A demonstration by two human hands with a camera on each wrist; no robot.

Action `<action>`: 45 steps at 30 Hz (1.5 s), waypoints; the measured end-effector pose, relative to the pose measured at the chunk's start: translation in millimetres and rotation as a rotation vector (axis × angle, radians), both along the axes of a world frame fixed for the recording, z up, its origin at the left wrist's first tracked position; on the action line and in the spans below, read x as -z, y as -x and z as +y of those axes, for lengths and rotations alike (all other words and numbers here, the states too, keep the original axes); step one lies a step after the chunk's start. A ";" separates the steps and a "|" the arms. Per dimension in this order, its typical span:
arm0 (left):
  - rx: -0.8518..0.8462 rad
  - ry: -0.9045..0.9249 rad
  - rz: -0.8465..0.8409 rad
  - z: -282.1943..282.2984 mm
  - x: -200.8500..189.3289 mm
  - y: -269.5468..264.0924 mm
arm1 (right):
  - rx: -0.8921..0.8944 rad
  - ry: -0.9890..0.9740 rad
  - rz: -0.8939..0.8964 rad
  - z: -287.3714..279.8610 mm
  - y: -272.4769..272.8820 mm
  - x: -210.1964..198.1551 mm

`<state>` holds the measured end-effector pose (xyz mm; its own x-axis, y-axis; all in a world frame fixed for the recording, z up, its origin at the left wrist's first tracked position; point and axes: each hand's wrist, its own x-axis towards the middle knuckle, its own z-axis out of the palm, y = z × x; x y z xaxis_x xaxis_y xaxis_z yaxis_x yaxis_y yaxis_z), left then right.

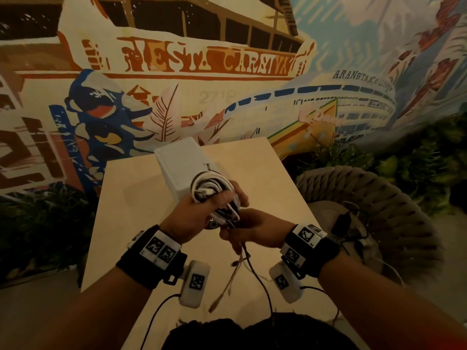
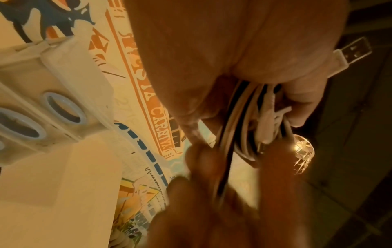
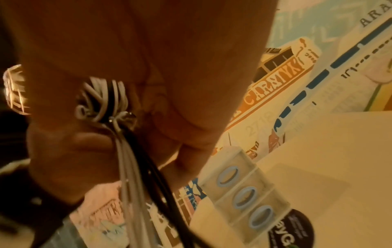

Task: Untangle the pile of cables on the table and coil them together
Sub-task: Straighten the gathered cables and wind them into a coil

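Observation:
Above the light wooden table (image 1: pixel 131 213) my left hand (image 1: pixel 202 208) grips a coil of white and black cables (image 1: pixel 212 188), fingers curled round it. Just right of it, my right hand (image 1: pixel 250 228) pinches the loose strands (image 1: pixel 243 263), which hang down toward the table with their plugs free. In the left wrist view the bundled cables (image 2: pixel 237 120) run under my palm, and a white USB plug (image 2: pixel 352 52) sticks out past the fingers. The right wrist view shows the coil's end (image 3: pixel 104 100) and the trailing white and black strands (image 3: pixel 137 176) passing through my grip.
A white plastic box (image 1: pixel 184 165) with blue rings on its side stands on the table just behind the hands. A woven round chair (image 1: pixel 394 203) at the right holds a black device and more wires. A painted mural wall rises behind, with plants at both sides.

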<state>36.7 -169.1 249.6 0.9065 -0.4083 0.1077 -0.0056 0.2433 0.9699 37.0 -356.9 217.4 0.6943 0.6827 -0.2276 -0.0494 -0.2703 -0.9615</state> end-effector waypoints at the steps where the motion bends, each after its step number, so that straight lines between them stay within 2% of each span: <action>1: 0.000 0.010 -0.012 4.6 -0.1 -4.0 | -0.016 0.080 -0.008 -1.5 2.3 5.3; 5: -0.096 -0.059 0.000 27.7 6.6 -18.3 | 0.060 0.259 0.034 -12.8 8.0 20.7; 8: -0.163 -0.326 -0.071 37.7 15.5 -17.8 | 0.111 0.338 0.053 -21.5 6.5 18.0; 12: 0.003 -0.668 -0.298 31.3 17.0 -12.6 | 0.060 0.475 -0.015 -21.2 4.1 12.2; 17: 0.076 -0.911 -0.420 28.9 23.4 -16.4 | 0.073 0.461 -0.001 -16.6 5.0 14.4; 23: 0.080 -1.184 -0.691 21.8 21.2 -11.5 | 0.142 0.295 0.186 -10.0 -0.9 13.0; 27: 0.195 -1.388 -0.743 15.1 24.7 -9.1 | 0.119 0.303 0.194 -5.0 -0.3 6.7; 33: 0.240 -1.490 -0.746 5.8 32.5 -0.4 | 0.059 0.435 0.139 -6.4 -8.1 10.9; 36: 0.239 -1.538 -0.772 4.6 36.3 1.7 | -0.042 0.470 0.072 -7.5 -6.5 5.1; 40: 0.264 -1.691 -0.791 -4.8 33.5 2.7 | -0.197 0.559 -0.041 -3.8 -7.4 -0.3; 45: 0.305 -1.788 -0.809 -15.6 39.5 2.4 | -0.204 0.691 -0.032 8.6 -10.1 -0.5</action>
